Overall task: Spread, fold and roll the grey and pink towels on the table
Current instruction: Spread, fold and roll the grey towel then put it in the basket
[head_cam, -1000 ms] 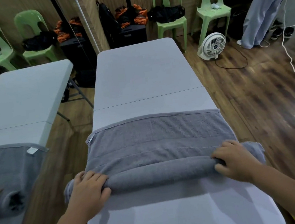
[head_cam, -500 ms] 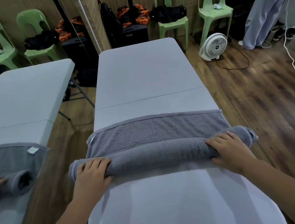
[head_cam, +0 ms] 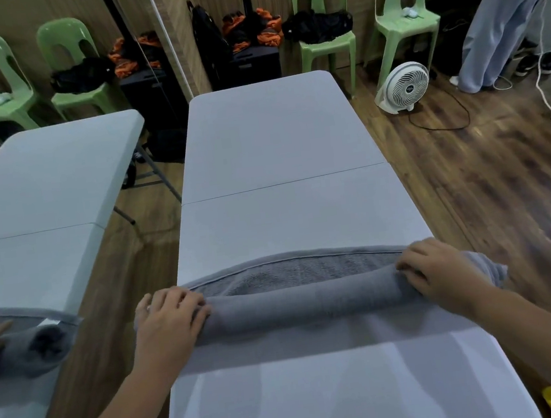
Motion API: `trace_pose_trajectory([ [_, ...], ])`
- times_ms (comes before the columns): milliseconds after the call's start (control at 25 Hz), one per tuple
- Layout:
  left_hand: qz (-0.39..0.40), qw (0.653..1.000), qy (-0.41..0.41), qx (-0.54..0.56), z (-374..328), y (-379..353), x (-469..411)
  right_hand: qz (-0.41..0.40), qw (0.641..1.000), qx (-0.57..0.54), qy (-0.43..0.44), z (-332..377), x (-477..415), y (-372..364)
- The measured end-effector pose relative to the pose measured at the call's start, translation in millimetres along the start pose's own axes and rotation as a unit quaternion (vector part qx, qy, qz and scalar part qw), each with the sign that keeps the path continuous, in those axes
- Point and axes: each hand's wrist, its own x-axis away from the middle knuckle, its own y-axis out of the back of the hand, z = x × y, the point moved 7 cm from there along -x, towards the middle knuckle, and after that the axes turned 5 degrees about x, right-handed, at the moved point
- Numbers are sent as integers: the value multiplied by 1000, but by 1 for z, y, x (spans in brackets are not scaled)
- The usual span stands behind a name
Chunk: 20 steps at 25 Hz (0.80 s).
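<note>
A grey towel (head_cam: 307, 303) lies across the white table (head_cam: 288, 214) as a thick roll, with only a narrow flat strip and its hemmed edge showing beyond the roll. My left hand (head_cam: 168, 319) presses on the roll's left end, fingers curled over it. At the right end my right hand (head_cam: 441, 272) grips the same way, and a bit of the roll sticks out past the table's right edge. No pink towel is in view.
A mirror on the left repeats the table, the towel roll (head_cam: 38, 342) and a hand. Green chairs (head_cam: 323, 21) with dark bags line the back wall. A white floor fan (head_cam: 402, 86) with cables and a standing person's legs (head_cam: 493, 22) are at right.
Both hands have rolled the towel away from me. The roll is thicker and farther up the table, and the flat part has shrunk to a thin strip.
</note>
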Motion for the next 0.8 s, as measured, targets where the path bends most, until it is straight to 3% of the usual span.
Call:
trace_pose_trajectory([
  [80,33,999,-29,4,-3,-8,6,-13,997,43,67,15,9,-6],
  [200,125,991,-46,-5,-4,-28,18,58,992,99,61,21,24,-28],
  [280,125,991,-39,-5,-6,-28,18,104,987,108,52,21,25,-35],
  [480,146,988,-43,-10,-9,-25,6,310,949,-46,-33,2,0,-30],
  [560,141,990,-4,-8,-1,-23,-10,260,961,-81,-53,-9,-19,-26],
  [680,53,997,51,5,10,-12,-32,118,989,-43,-81,-23,-37,-17],
  [800,107,993,48,26,17,-23,-31,136,990,38,-23,-32,-29,-15],
])
